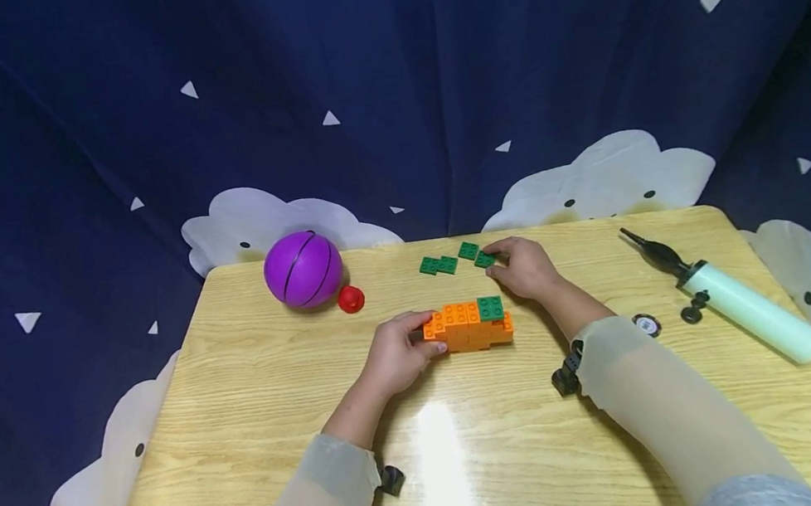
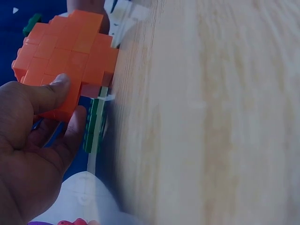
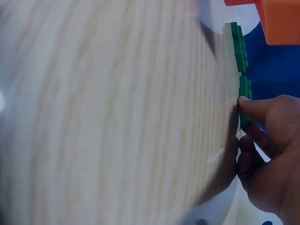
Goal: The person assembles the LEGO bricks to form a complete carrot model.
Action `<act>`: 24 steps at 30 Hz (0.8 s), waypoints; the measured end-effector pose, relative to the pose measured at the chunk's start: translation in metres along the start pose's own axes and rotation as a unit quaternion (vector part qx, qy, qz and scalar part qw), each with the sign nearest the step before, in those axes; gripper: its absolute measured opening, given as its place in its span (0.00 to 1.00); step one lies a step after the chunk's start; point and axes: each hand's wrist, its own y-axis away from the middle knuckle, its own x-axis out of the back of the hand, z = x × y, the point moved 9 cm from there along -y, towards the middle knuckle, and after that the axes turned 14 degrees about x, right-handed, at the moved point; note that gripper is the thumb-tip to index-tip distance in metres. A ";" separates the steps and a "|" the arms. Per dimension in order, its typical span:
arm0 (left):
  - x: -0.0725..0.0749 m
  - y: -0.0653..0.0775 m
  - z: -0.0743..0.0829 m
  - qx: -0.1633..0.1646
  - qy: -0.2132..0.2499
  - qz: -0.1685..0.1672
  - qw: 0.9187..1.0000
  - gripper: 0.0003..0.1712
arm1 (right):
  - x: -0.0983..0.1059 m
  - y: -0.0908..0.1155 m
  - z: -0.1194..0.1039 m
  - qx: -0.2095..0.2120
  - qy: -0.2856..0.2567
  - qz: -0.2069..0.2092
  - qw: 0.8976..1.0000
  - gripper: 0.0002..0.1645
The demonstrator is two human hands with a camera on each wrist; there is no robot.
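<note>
My left hand holds an orange block build by its left end, thumb on the near side. In the left wrist view the build shows a stepped outline of joined orange bricks. One green plate brick sits on its top right. Farther back, my right hand pinches a small green plate brick between thumb and fingertip, at the table surface. Another green plate lies right beside it. Two more green plates lie a little to the left, corner to corner.
A purple ball stands at the back left, with a small red hat-shaped piece next to it. On the right lie a hand pump, a round black-and-white disc and small black pieces. A dark blue curtain hangs behind the wooden table.
</note>
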 end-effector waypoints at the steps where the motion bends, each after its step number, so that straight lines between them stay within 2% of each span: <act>1: 0.000 0.000 0.000 0.000 0.000 0.000 1.000 0.32 | 0.000 0.001 0.000 -0.002 -0.003 0.001 1.000 0.24; 13: 0.001 0.001 0.001 -0.003 0.006 0.000 1.000 0.32 | 0.008 0.014 -0.003 0.001 -0.031 0.015 0.999 0.22; 24: 0.003 0.001 0.002 -0.001 0.008 0.002 1.000 0.33 | 0.019 0.024 -0.019 0.021 -0.045 0.033 0.998 0.21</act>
